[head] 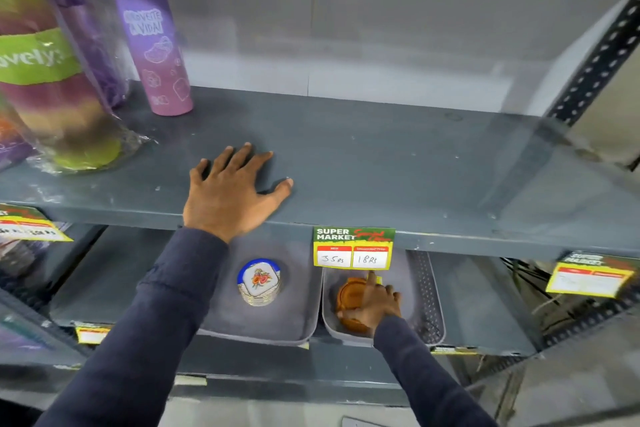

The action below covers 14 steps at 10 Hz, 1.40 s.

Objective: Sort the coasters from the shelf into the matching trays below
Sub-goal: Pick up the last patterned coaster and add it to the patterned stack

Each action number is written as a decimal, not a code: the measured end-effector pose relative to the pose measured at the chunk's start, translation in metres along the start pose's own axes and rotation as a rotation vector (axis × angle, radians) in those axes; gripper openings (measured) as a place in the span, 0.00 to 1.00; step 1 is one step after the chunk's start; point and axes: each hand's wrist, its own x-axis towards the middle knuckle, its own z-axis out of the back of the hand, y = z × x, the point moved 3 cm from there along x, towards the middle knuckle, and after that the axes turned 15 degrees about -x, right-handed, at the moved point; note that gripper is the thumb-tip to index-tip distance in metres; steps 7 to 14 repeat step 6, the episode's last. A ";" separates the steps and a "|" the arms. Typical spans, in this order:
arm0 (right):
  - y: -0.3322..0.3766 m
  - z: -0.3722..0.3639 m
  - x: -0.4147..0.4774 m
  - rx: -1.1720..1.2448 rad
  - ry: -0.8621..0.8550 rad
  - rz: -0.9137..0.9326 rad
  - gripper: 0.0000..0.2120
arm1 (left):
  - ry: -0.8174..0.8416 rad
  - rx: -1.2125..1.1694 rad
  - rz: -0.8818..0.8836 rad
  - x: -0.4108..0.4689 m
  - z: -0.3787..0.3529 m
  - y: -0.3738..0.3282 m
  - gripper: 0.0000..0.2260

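- Grey shelf [381, 156]: left hand [230, 191] lies flat on it, fingers spread.
- Right tray [420, 302] below: right hand [372, 305] grips the brown coasters [349, 298].
- Left tray [294, 322]: floral coasters [259, 282], 1 stack.

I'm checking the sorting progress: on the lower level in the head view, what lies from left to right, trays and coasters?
Left tray → floral coaster stack inside it → right tray holding the orange coaster stack, with the right hand resting on that stack.
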 end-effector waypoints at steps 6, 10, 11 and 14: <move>0.009 0.036 -0.062 0.064 0.049 0.047 0.43 | 0.099 -0.006 0.015 -0.005 0.010 -0.008 0.36; 0.009 0.036 -0.062 0.064 0.049 0.047 0.43 | 0.099 -0.006 0.015 -0.005 0.010 -0.008 0.36; 0.009 0.036 -0.062 0.064 0.049 0.047 0.43 | 0.099 -0.006 0.015 -0.005 0.010 -0.008 0.36; 0.009 0.036 -0.062 0.064 0.049 0.047 0.43 | 0.099 -0.006 0.015 -0.005 0.010 -0.008 0.36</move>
